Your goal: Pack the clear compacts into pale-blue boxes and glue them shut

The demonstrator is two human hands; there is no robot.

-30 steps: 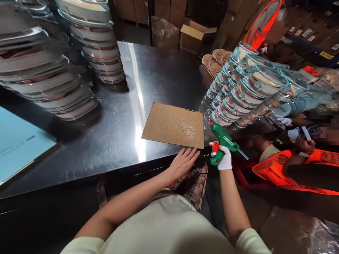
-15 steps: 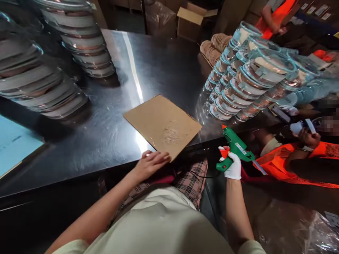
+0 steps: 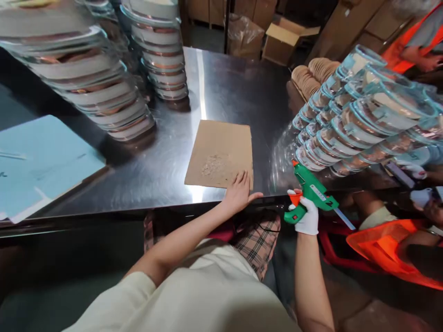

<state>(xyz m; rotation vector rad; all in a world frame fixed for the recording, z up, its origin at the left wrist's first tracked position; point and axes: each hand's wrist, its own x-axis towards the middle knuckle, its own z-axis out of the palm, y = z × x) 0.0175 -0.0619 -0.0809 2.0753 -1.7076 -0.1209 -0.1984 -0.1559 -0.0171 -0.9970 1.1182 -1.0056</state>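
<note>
A cardboard sheet (image 3: pixel 224 143) lies flat on the steel table near its front edge, with a rough patch of what looks like dried glue on it. My bare left hand (image 3: pixel 240 191) rests on the sheet's near right corner, fingers stretched and thumb spread to the right. In my gloved right hand (image 3: pixel 306 216) is a green glue gun (image 3: pixel 313 186) with an orange trigger and orange nozzle. The nozzle points up and to the left, just off the table's front edge, and a glue stick (image 3: pixel 344 219) sticks out of its back end.
Tall stacks of round clear containers stand on the left (image 3: pixel 114 101) and right (image 3: pixel 349 124) of the steel table (image 3: pixel 166 170). Light blue sheets (image 3: pixel 51 157) lie at the far left. Tan discs (image 3: pixel 304 80) stand in rows behind. A co-worker's orange vest (image 3: pixel 391 244) is close on the right.
The cardboard sheet has turned on the table, and my left hand has moved right to its near right corner, fingers now flat. My right hand still holds the glue gun. The view has shifted left.
</note>
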